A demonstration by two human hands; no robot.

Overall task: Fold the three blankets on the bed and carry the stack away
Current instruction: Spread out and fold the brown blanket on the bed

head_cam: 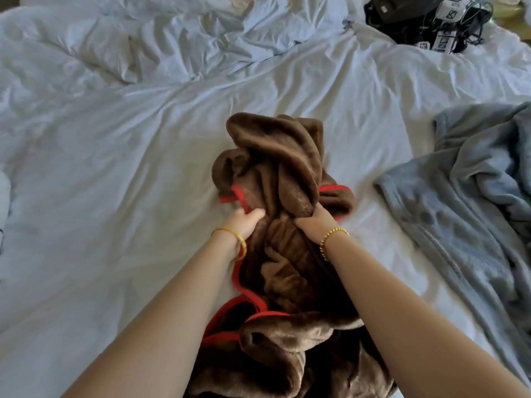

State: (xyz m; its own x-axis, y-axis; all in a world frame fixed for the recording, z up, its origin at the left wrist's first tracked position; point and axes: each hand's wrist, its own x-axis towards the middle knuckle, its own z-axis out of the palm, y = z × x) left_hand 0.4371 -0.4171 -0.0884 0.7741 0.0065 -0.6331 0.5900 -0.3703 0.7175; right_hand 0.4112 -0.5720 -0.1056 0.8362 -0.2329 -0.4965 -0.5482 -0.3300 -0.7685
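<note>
Bed [115, 168] with rumpled white sheet. Both hands, left hand [244, 222] and right hand [313, 222], fingers clenched on bunched brown blanket [275, 173], mid-bed. Grey blanket [474, 182] unfolded at right. Third not identifiable. Nothing folded yet, I judge.

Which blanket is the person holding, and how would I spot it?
Look at the middle of the white bed, straight ahead of the person. Both hands, left hand and right hand, grip a bunched-up brown blanket. Its red trim sets it apart from the plain grey blanket lying at the right.
</note>
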